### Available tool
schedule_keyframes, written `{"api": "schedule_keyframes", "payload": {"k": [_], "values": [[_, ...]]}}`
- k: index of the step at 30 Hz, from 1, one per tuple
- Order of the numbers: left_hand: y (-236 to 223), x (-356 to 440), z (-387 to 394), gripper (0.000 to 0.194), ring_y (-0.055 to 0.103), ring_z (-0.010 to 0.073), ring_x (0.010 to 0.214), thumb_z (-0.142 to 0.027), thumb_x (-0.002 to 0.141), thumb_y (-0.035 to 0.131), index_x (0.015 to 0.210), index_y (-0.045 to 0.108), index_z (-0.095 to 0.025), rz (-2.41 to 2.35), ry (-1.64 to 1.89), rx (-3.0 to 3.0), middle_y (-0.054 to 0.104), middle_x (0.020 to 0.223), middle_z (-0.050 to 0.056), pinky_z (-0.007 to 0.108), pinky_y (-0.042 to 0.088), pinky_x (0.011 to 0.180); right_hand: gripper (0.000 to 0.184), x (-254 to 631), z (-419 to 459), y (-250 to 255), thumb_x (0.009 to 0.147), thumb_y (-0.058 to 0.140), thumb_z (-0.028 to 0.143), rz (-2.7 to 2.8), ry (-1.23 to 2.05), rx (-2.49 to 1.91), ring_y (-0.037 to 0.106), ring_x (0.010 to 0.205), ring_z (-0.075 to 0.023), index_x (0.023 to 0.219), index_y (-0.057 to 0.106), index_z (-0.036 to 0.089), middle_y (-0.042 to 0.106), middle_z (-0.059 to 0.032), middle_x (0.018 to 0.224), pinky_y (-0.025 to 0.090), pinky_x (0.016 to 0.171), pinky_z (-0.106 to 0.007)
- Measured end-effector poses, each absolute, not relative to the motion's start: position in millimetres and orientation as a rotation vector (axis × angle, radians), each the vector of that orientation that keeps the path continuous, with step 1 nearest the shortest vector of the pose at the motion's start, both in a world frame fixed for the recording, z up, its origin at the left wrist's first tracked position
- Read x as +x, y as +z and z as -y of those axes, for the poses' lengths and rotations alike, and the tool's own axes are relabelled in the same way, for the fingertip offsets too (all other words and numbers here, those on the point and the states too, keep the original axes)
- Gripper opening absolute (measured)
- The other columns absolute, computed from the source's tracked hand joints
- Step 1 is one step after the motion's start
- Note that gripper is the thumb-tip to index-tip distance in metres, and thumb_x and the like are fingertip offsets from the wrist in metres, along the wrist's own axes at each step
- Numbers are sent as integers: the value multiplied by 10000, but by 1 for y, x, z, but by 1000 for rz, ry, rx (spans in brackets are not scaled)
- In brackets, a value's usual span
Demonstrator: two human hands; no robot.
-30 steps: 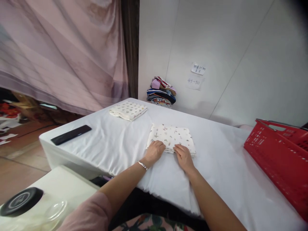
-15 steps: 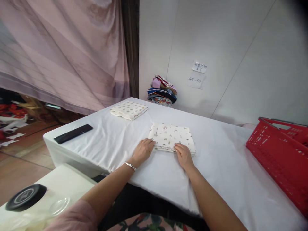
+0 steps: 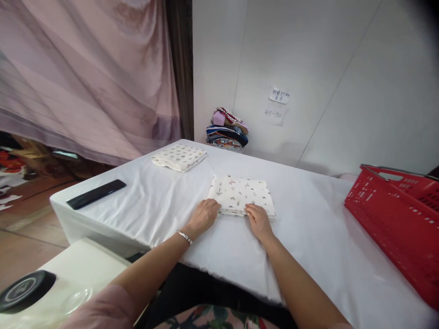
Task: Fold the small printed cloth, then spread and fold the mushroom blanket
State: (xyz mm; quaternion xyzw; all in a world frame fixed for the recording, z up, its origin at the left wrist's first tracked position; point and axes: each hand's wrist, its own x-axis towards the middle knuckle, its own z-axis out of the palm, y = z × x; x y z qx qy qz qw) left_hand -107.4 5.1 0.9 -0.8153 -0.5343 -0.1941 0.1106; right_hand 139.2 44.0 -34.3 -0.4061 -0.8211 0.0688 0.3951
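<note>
A folded white cloth (image 3: 243,194) with small printed figures lies flat on the white-covered table (image 3: 308,237). At its near left corner, my left hand (image 3: 203,215) has its fingers closed on the edge, a silver bracelet at the wrist. My right hand (image 3: 259,222) pinches the near edge right of the middle, thumb and fingers at the folded layers. The thumb of the left hand is mostly hidden. Farther back and to the left lies a second folded cloth (image 3: 180,157), white with grey and yellowish spots, touched by neither hand.
A red plastic basket (image 3: 394,228) stands at the right. On the table's left end lies a flat black object (image 3: 96,193). Past the far edge rises a stack of folded fabrics (image 3: 227,130) against the wall. At lower left, a pale surface carries a round black object (image 3: 26,291).
My left hand has slid left along the cloth's near edge to its corner. The right hand stays at the same edge. The view has shifted slightly.
</note>
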Motion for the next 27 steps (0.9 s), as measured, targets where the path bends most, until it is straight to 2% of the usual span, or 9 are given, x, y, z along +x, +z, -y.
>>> {"api": "schedule_keyframes", "payload": {"k": [5,8,11,16,23,27], "values": [[6,-99,-6,296,519,201,888,-35,762,426,950,601,-181,1590,-623,-2410,600,907,62,336,396,765,253,138,-44,-33,865,414,174,2078,155,-1031,547,1031,-203,976,638,212,638,-62,1080,378,920,-400],[12,-86,-10,249,514,197,921,-108,817,436,1001,583,-189,1510,-728,-2441,592,960,63,338,391,784,242,137,-44,-32,867,432,186,2077,150,-1032,550,1026,-200,982,643,216,643,-60,1074,386,913,-392],[12,-73,-15,199,522,197,884,-194,873,419,959,598,-200,1449,-730,-2491,599,932,56,347,391,763,242,134,-42,-30,859,445,177,2078,145,-1032,549,1030,-194,995,642,218,643,-60,1077,388,916,-389],[-2,-70,-22,216,526,197,860,-219,892,400,938,610,-202,1450,-781,-2508,613,887,52,345,398,754,297,147,-39,-24,841,434,146,2081,176,-1016,509,1117,-190,1048,626,238,616,-51,1142,347,977,-409],[-5,-73,-23,229,525,203,875,-216,889,386,946,607,-201,1424,-855,-2513,610,904,59,354,409,755,246,212,-46,-21,784,471,287,1352,392,-1388,553,1055,-197,913,662,201,635,-66,1094,395,951,-362],[-4,-71,-23,230,530,209,870,-213,880,388,938,610,-200,1438,-875,-2513,612,901,63,367,417,761,254,224,-42,-18,783,474,328,1274,518,-1540,555,1063,-206,916,651,205,631,-66,1110,419,913,-352]]}}
